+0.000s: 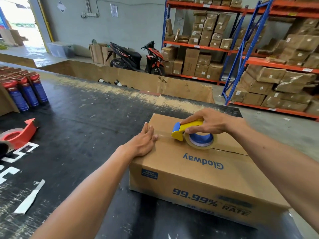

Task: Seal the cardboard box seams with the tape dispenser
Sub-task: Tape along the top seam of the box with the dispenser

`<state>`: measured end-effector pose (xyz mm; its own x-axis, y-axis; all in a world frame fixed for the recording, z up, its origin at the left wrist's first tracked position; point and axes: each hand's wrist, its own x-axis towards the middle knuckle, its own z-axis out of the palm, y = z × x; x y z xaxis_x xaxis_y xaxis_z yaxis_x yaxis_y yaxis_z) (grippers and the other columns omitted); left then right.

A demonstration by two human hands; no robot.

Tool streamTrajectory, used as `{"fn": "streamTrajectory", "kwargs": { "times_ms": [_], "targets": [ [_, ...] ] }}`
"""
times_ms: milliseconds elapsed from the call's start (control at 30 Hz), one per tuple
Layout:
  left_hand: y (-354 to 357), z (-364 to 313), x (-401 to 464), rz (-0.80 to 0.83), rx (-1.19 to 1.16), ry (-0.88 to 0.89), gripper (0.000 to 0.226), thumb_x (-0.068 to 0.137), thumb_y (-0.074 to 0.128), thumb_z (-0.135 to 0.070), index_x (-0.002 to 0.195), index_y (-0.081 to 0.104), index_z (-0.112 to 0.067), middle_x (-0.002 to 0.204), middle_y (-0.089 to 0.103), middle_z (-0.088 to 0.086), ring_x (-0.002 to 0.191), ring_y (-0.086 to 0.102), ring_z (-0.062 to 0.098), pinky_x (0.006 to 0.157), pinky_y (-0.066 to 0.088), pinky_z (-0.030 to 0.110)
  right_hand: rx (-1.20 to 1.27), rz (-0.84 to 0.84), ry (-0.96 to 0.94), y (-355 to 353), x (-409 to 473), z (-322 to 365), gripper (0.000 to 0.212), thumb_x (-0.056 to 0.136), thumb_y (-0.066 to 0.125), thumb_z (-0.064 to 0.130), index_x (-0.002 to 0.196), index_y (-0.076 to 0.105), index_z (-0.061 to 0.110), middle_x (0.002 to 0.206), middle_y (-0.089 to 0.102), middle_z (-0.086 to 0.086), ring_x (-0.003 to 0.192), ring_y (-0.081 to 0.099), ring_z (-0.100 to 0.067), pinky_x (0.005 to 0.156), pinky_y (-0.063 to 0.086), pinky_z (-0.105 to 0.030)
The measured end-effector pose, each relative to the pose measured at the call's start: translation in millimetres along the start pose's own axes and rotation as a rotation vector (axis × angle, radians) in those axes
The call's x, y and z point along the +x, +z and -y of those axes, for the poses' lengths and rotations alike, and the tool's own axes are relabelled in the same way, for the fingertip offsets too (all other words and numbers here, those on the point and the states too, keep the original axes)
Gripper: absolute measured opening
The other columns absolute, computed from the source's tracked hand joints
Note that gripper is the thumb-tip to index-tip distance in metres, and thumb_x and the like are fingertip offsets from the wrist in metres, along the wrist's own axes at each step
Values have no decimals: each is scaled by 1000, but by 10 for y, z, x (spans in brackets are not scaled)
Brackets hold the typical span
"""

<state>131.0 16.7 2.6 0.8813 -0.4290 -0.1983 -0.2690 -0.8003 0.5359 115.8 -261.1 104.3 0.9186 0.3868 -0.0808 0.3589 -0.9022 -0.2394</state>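
A brown cardboard box [193, 171] with blue print lies on the black table, flaps closed, its centre seam running left to right across the top. My right hand [207, 122] grips a yellow and blue tape dispenser [195, 136] with a clear tape roll, pressed on the seam near the box's left end. A short strip of tape lies on the seam between the dispenser and my left hand [144, 141], which rests flat with fingers together on the box's top left edge. To the dispenser's right the seam shows as a bare dark gap.
A red tape dispenser [19, 135] lies at the table's left edge. Blue and red spray cans [25, 92] stand bundled at the far left. Behind the black table [82, 131] is a large open carton [155, 81], two motorbikes and orange-blue racks [259, 61] full of parcels.
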Motion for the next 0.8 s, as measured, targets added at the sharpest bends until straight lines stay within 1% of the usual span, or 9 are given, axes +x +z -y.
{"fn": "streamTrajectory", "kwargs": {
  "times_ms": [167, 233, 300, 367, 467, 533, 600, 733, 800],
  "targets": [
    [-23, -87, -65, 4, 63, 1, 68, 105, 21, -49, 158, -5, -15, 163, -23, 3, 153, 2, 26, 123, 6, 43, 11, -27, 21, 6, -410, -315, 54, 82, 61, 72, 133, 58, 55, 95, 49, 29, 88, 50, -4, 70, 35, -26],
    [-16, -131, -71, -33, 243, 9, 72, 103, 15, -55, 158, -1, -12, 165, -18, 8, 153, 4, 29, 123, 5, 46, -19, -22, 14, -1, -421, -296, 55, 83, 62, 71, 135, 57, 54, 90, 47, 30, 85, 49, -1, 69, 35, -25],
    [-3, -178, -62, -118, 459, 34, 76, 100, 8, -59, 157, 4, -8, 164, -15, 13, 153, -2, 29, 123, -2, 49, -25, -7, -3, -14, -443, -296, 57, 84, 65, 67, 139, 55, 51, 91, 47, 32, 87, 50, 0, 69, 35, -23],
    [16, -289, -15, -143, 539, 76, 75, 101, 6, -58, 158, 0, -9, 164, -17, 12, 153, -9, 26, 123, -6, 47, -40, 10, -19, -32, -470, -294, 57, 87, 66, 61, 141, 53, 50, 91, 46, 32, 86, 49, 0, 69, 34, -23],
    [168, -564, 58, -75, 516, 178, 68, 103, 7, -54, 158, -7, -15, 164, -16, 6, 152, -10, 19, 124, -5, 42, -63, 27, -28, -41, -466, -272, 54, 91, 64, 57, 143, 50, 49, 86, 43, 31, 83, 47, 0, 69, 32, -19],
    [317, -645, 90, -45, 491, 199, 67, 103, 7, -54, 157, -8, -18, 165, -15, 1, 152, -9, 15, 124, -4, 41, -69, 26, -22, -38, -452, -250, 53, 92, 62, 57, 144, 50, 49, 85, 41, 31, 82, 46, -2, 70, 31, -17],
    [405, -621, 117, -37, 469, 182, 68, 101, 6, -57, 157, -8, -21, 165, -13, -2, 152, -10, 12, 124, -4, 40, -87, 38, -28, -18, -457, -229, 52, 94, 59, 58, 144, 48, 51, 87, 41, 29, 84, 46, -4, 72, 33, -24],
    [399, -581, 132, -10, 471, 180, 70, 100, 5, -60, 157, -9, -23, 165, -14, -3, 151, -12, 11, 124, -5, 40, -107, 20, -9, 39, -459, -210, 62, 85, 51, 78, 142, 47, 55, 93, 43, 22, 94, 48, -12, 74, 34, -32],
    [397, -584, 137, -11, 469, 183, 70, 100, 5, -60, 157, -9, -22, 165, -14, -2, 151, -13, 10, 124, -6, 40, -126, -31, -5, 72, -454, -221, 63, 82, 45, 84, 139, 49, 58, 89, 42, 22, 92, 47, -14, 73, 33, -33]
  ]
}}
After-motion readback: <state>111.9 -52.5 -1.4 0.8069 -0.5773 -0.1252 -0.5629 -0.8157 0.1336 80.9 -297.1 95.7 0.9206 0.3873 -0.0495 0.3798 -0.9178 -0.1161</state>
